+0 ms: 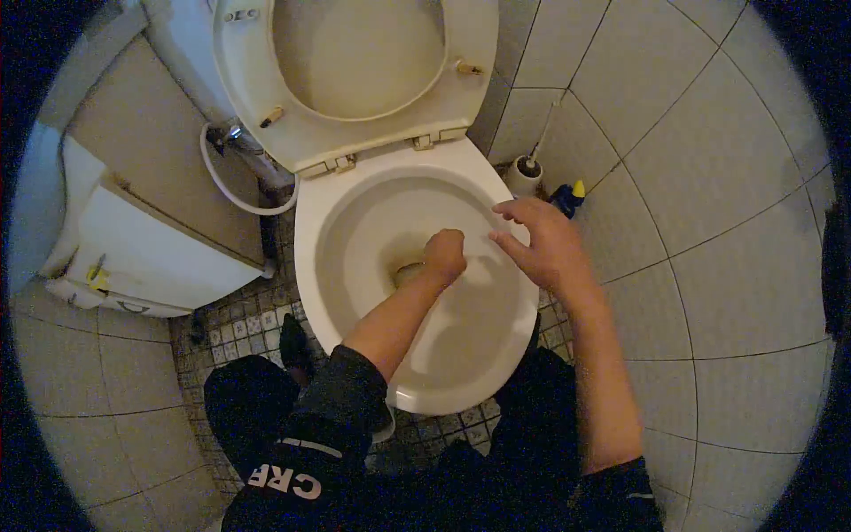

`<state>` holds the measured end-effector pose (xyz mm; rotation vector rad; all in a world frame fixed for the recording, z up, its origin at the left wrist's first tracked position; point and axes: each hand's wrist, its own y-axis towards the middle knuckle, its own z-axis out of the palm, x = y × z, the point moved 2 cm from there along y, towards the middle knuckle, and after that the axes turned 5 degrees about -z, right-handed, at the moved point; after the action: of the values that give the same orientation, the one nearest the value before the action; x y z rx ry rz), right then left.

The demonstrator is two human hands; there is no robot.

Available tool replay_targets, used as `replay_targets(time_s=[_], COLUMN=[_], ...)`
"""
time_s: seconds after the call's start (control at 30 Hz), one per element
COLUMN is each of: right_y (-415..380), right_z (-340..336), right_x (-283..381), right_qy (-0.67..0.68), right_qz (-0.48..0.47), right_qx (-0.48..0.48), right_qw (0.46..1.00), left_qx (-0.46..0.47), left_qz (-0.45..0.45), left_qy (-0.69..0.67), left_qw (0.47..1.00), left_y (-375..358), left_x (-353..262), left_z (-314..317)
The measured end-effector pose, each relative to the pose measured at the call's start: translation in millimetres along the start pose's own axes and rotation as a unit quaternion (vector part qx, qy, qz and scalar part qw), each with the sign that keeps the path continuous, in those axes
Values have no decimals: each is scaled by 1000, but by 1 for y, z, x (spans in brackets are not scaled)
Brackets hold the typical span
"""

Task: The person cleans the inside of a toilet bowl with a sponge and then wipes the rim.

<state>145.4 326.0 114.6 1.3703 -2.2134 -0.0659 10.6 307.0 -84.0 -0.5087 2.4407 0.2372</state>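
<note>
The left hand [443,255] is curled into a fist down inside the toilet bowl [496,346], near the hole at the bottom, while the right hand [542,244] hangs over the bowl's rim with fingers spread.

left hand [444,255] in toilet bowl [355,222], brush holder [525,175] behind (right)
</note>
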Motion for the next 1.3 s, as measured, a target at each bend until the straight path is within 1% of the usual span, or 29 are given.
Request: replay_targets(time_s=[0.07,0.13,0.2,0.27,0.3,0.37,0.43,0.47,0.5,0.53,0.57,0.6,0.67,0.7,0.73,0.77,0.8,0.87,0.9,0.97,1.0,1.07,1.1,1.17,1.2,1.27,1.3], right_y=[1,1,0,3,2,1,0,-1,-1,-1,-1,0,1,1,1,2,1,-2,-4,-9,-10,-12,-13,-12,-11,-9,-8], right_z=[2,6,7,4,4,8,12,10,8,8,8,8,8,8,7,6,4,4,3,1,-2,-5,-4,-5,-5,-4,-4], right_x=[-1,1,1,0,-1,-7,-16,-16,-15,-15,-16,-18,-17,-16,-15,-15,-18,-27,-32,-36,-35,-34,-35,-35,-34,-32,-30], right_qy=[0,-11,-16,-27,-16,-7,-69,-68,-41,-12,-11,-8,-6,-8,-11,-14,-19,-21,-18,-11,-18,-26,-16,-7,-3,1,-6], right_qz=[8,-7,8,18,34,47,32,34,40,47,47,42,37,54,70,67,76,86,84,82,79,74,77,80,81,82,79], right_qx=[8,2,3,0,-4,-7,-35,-33,-32,-33,-34,-36,-37,-30,-22,-24,-19,-13,-31,-48,-55,-63,-67,-73,-63,-52,-44], right_qw=[1000,1000,1000,999,999,999,997,997,998,998,998,998,999,998,997,997,997,996,996,995,995,995,995,994,995,995,996], left_qx=[-21,-21,-31,-5,-6,-34,-37,-33,-30,-54,-80,-82,17,14,46,75,71,53,54,58,57,75,74,37,37,84,85], left_qz=[18,24,35,-27,-26,61,64,64,61,49,38,41,-32,-31,-25,-19,-17,-3,-5,-43,-42,-57,-56,-58,-57,-112,-112], left_qy=[56,30,6,19,19,61,41,23,23,-7,-35,-34,70,70,121,171,170,125,126,26,28,-39,-37,-82,-81,-127,-127], left_qw=[998,999,999,999,999,996,996,997,997,997,995,995,997,997,991,982,983,991,990,997,997,995,995,994,994,982,982], left_y=[11,9,2,-17,-14,-5,10,12,7,0,-4,-7,-14,-8,-1,3,2,-8,-12,-18,-19,-19,-19,-19,-17,-16,-16], left_x=[-20,-30,-24,0,6,11,-22,-31,-29,-26,-24,-15,10,18,24,21,18,11,8,7,8,9,11,16,17,19,16], left_z=[-4,-10,-9,1,3,6,-12,-15,-13,-13,-13,-10,5,11,18,14,10,0,-6,-15,-18,-24,-22,-18,-14,-8,-6])
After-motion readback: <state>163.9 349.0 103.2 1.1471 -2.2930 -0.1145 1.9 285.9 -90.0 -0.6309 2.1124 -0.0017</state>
